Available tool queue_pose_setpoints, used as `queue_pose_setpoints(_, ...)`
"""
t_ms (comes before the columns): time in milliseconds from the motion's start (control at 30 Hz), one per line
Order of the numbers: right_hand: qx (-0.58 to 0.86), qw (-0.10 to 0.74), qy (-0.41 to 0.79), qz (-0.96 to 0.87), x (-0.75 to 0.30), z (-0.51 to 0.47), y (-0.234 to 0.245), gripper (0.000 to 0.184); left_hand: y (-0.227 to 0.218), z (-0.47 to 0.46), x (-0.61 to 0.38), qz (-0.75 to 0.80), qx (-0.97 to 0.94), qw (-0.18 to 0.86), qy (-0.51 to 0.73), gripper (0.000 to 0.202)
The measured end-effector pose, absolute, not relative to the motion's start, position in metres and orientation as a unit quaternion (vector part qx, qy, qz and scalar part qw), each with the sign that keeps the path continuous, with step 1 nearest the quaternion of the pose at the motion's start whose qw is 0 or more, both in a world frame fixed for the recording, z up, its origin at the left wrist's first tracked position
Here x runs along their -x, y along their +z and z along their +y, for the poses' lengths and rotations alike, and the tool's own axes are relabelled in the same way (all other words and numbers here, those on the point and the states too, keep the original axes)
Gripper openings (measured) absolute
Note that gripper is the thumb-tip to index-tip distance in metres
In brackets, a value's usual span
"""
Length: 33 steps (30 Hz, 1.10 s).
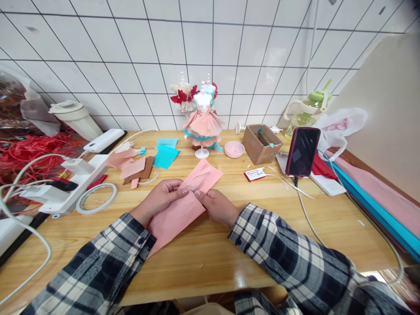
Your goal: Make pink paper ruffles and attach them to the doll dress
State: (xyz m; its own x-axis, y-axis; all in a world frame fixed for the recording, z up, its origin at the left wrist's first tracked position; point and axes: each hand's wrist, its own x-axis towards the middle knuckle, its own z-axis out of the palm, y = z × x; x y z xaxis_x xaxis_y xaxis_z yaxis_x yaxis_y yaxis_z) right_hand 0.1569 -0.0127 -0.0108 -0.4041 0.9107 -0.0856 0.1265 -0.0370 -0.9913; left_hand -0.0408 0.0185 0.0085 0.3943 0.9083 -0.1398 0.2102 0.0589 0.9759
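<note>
1. The wooden bench (249, 245) carries everything.
2. The pink paper sheet (173, 221) lies flat at the bench's near middle. Its long axis slants from near-left to far-right. It is matte and creased, with overlapping folds at the far end.
3. The left hand (160, 197) and right hand (218, 206) meet over the sheet's middle, each grip clamped on a fold.

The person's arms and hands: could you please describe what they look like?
The left hand and right hand are bare: no gloves, rings or watch show. The left sleeve and right sleeve are long, plaid in dark navy, grey and white, with a dark button on the left cuff.
</note>
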Motion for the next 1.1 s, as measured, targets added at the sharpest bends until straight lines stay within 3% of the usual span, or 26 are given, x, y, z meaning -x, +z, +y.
queue_pose_setpoints(367, 0.488, 0.286, 0.565, -0.600, -0.159, -0.009, -0.016, 0.055, 0.010, 0.019, 0.045, 0.471, -0.576, 0.585, 0.322, 0.043)
queue_pose_setpoints(700, 0.449, 0.306, 0.576, -0.611, -0.158, -0.010, -0.013, 0.054, 0.009, 0.018, 0.045, 0.447, -0.578, 0.617, 0.292, 0.031)
queue_pose_setpoints(1100, 0.438, 0.317, 0.559, -0.629, -0.157, -0.011, -0.018, 0.060, 0.012, 0.011, 0.031, 0.454, -0.600, 0.595, 0.282, 0.036)
